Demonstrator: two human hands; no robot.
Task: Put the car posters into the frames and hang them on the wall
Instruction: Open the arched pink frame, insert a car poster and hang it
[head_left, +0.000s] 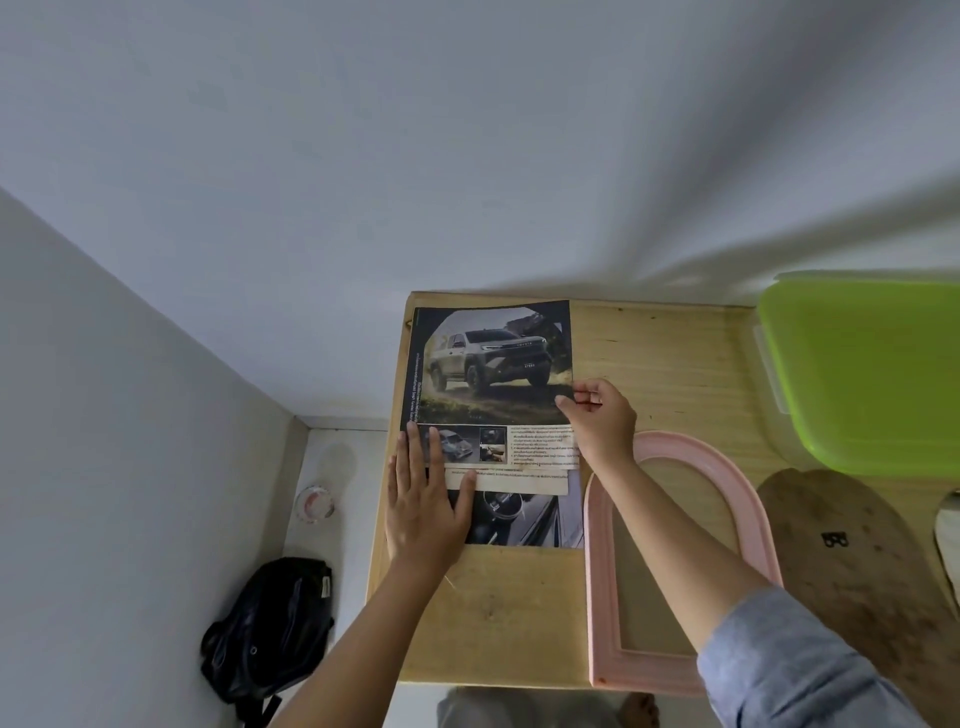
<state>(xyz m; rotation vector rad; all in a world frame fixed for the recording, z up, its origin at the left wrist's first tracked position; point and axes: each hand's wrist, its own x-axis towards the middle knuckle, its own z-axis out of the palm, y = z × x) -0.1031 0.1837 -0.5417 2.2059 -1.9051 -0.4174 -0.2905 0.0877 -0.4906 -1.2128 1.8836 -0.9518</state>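
Carefully, the left hand (423, 512) presses flat on the lower sheets (524, 519) on the counter (660, 353) while the right hand (597, 415) pinches the top car poster (493, 364) by its edge, just left of the pink frame (756, 519); fitting it inside likely comes next.

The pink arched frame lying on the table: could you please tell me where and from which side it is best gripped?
Probably by its straight bottom rail, coming from the near edge of the table. The pink frame lies flat, and that rail sits at the edge, so fingers could likely slip beneath; the arched end lies farther in.
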